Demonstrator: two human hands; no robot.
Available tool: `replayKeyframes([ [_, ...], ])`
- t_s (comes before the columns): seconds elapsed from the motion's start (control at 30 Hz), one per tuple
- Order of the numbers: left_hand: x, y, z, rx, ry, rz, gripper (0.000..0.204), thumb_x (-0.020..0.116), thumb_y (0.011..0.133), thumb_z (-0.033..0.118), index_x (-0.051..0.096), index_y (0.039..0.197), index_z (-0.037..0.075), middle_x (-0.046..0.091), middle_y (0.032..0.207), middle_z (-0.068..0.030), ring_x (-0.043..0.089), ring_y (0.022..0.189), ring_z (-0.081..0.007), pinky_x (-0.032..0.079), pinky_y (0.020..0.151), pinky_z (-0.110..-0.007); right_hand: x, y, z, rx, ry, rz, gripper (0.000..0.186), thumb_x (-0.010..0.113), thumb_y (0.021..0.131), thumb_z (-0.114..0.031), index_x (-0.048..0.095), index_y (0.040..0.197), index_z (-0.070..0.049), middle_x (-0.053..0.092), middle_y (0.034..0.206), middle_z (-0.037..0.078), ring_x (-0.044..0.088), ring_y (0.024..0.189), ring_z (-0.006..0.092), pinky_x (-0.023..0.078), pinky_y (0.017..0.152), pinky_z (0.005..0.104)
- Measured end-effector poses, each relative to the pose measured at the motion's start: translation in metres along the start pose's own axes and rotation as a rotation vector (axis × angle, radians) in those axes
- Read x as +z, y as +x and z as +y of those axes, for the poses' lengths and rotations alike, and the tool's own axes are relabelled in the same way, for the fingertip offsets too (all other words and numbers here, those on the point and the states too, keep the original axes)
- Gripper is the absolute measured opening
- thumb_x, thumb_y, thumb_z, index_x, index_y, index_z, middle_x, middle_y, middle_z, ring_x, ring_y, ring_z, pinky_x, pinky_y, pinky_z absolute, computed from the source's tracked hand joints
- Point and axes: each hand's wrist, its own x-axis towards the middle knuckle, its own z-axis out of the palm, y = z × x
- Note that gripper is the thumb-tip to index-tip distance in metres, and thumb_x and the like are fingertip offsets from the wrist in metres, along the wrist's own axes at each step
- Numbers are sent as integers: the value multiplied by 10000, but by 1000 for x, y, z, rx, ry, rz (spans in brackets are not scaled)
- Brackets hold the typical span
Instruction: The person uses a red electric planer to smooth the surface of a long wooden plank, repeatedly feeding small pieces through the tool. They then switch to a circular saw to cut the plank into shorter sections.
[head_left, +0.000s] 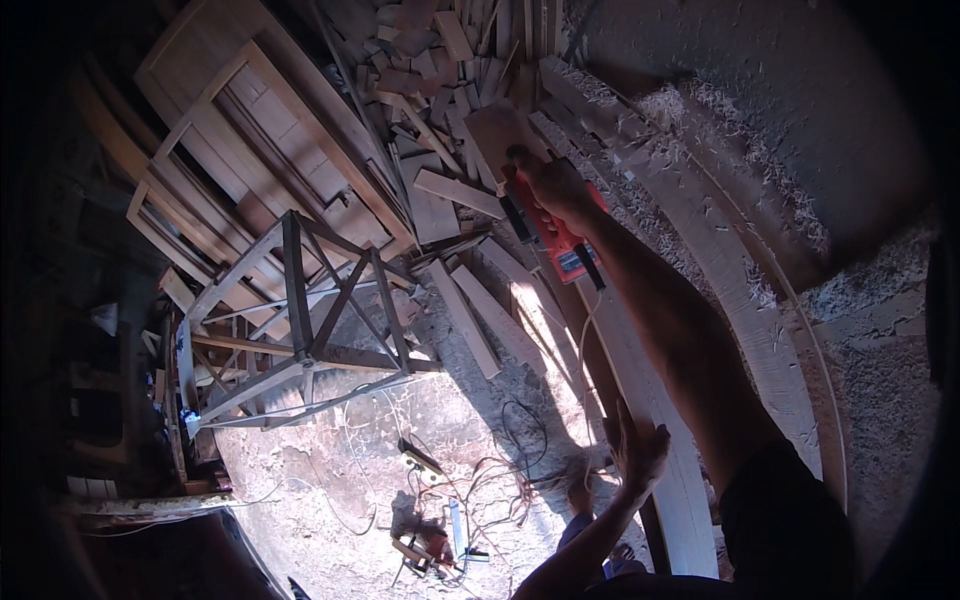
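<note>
Your hands on the long curved plank

Your right hand [553,183] is closed around the red power planer [552,228], which sits on the far stretch of the long curved plank [640,390]. Your left hand [634,447] lies open, fingers spread, flat on the plank's near end. Wood shavings [700,110] lie along the plank's far side.

Across the upper middle of my view lies a heap of wood offcuts [440,60], with pale wooden door frames [240,150] stacked at the upper left. Below them, left of centre, stands a dark metal trestle frame [310,310] on the dusty floor [330,490]. Tangled cables [500,470] and a power strip [420,462] lie at the lower middle, and wood shavings [740,130] are scattered at the upper right.
</note>
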Motion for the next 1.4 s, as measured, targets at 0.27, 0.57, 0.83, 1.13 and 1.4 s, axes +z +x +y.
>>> replayKeyframes([
  [0.27, -4, -6, 10, -226, -288, -147, 981, 735, 823, 270, 205, 1609, 20, 409, 1506, -327, 346, 1404, -527, 290, 1179, -576, 20, 84, -16, -121, 62, 0, 427, 544, 1012, -470, 655, 869, -83, 476, 540, 16, 450, 410, 134, 348, 380, 333],
  [0.57, -13, -4, 18, -194, -213, -107, 982, 749, 836, 284, 203, 1603, 4, 441, 1503, -309, 334, 1401, -551, 251, 1189, -602, 4, 80, 1, -359, 40, 16, 552, 634, 969, -575, 655, 1079, -34, 534, 641, 3, 533, 501, 109, 442, 445, 286],
  [0.83, 2, -12, -9, 98, -89, -101, 753, 684, 967, 332, 315, 1563, 56, 540, 1451, -160, 493, 1351, -328, 330, 1154, -457, -27, -212, 112, -474, 211, 77, 453, 698, 984, -395, 669, 1219, -9, 647, 767, -1, 568, 647, 55, 465, 582, 254],
  [1.13, -58, -404, -136, 66, -314, -838, 479, 550, 1062, 294, 521, 1470, 44, 433, 1573, -239, 510, 1390, -400, 401, 1144, -485, -120, -629, 220, -177, 190, 66, 444, 660, 1000, -305, 600, 1273, 39, 619, 726, -7, 564, 624, 46, 451, 549, 244],
  [1.4, -42, -431, -39, -225, -204, -347, 837, 534, 1027, 546, 296, 1558, -56, 388, 1555, -308, 334, 1492, -409, 278, 1227, -440, -178, -929, 276, 48, -39, 362, 462, 639, 995, -443, 659, 1035, 17, 615, 669, 21, 583, 600, 109, 452, 549, 312],
])
